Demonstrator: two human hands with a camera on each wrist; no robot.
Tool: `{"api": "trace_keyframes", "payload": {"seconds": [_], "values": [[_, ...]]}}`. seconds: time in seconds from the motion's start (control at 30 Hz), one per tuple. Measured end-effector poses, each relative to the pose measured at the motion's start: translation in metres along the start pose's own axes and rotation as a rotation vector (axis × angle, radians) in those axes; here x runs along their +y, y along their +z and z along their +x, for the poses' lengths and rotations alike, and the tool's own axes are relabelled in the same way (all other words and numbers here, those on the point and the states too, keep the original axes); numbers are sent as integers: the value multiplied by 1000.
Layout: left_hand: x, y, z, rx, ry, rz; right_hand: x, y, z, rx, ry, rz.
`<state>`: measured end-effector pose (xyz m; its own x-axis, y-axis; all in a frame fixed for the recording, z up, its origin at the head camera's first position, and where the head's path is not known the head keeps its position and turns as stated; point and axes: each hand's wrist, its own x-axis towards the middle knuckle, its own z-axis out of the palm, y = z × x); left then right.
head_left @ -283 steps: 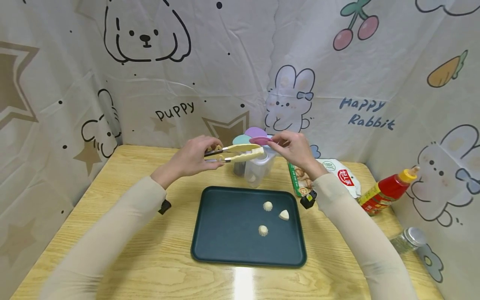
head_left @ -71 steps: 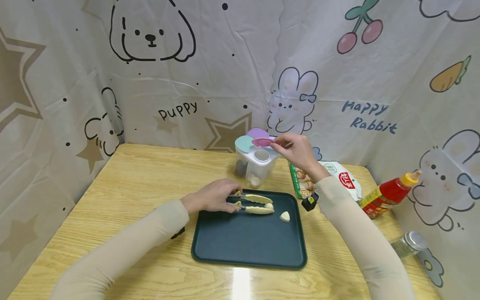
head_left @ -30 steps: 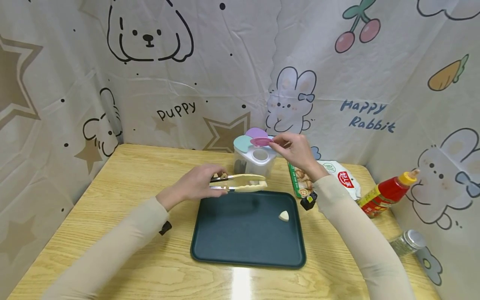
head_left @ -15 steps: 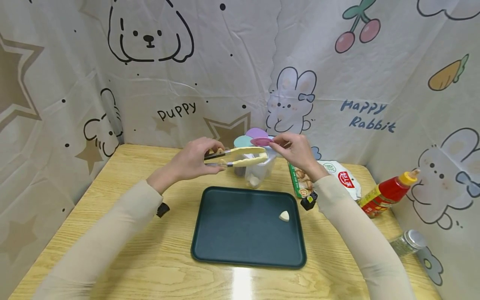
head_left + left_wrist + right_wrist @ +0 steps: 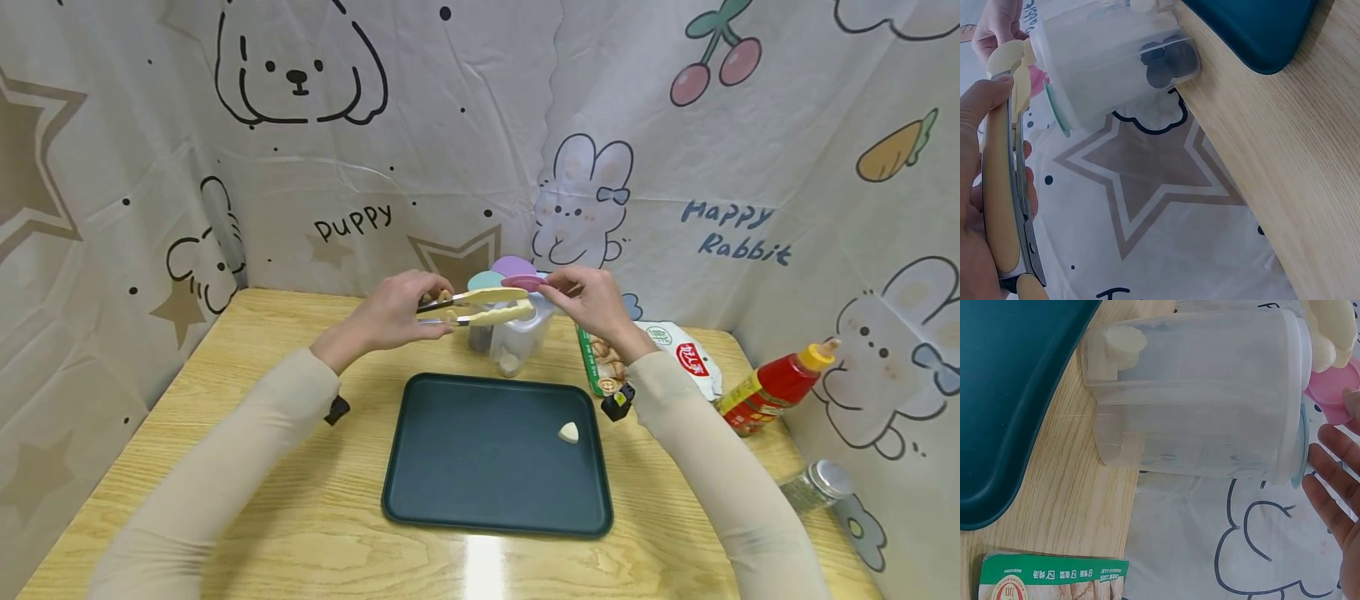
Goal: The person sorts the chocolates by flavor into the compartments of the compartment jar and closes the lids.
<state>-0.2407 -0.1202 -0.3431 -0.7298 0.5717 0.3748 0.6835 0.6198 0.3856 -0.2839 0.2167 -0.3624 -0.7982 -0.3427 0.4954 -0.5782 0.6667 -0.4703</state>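
Observation:
My left hand (image 5: 393,312) grips cream-tipped tongs (image 5: 495,315) by their handles, the tips over the uncovered hole of a clear lidded container (image 5: 517,346). In the right wrist view a pale rounded lump (image 5: 1322,355) shows at the tips. My right hand (image 5: 592,302) pinches the raised pink lid (image 5: 521,282). White pieces (image 5: 1124,347) lie at the container's bottom, and dark round pieces (image 5: 1169,59) sit in another compartment. One white wedge-shaped piece (image 5: 569,432) rests on the dark green tray (image 5: 487,458), towards its right side.
Teal (image 5: 486,281) and purple (image 5: 513,265) lids top the container's other compartments. To the right lie a green-edged packet (image 5: 597,362) and a white packet (image 5: 690,358), then a red squeeze bottle (image 5: 776,387) and a spice jar (image 5: 817,483). A printed cloth hangs behind.
Two round white pieces have left the tray since the earliest frame. Within the last second, the tongs rose from the tray's far edge to the container's hole. My right hand keeps the pink lid raised.

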Motion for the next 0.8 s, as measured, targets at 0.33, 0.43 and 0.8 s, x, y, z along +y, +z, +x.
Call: {"api": "trace_keyframes", "payload": {"seconds": [0.33, 0.43, 0.8], "values": [[-2, 2, -1, -25, -18, 9, 0, 0, 1, -1, -10, -2], [-3, 1, -4, -32, -15, 16, 0, 0, 1, -1, -11, 0], [7, -4, -25, -38, 25, 81, 1, 0, 0, -5, -10, -3]]}}
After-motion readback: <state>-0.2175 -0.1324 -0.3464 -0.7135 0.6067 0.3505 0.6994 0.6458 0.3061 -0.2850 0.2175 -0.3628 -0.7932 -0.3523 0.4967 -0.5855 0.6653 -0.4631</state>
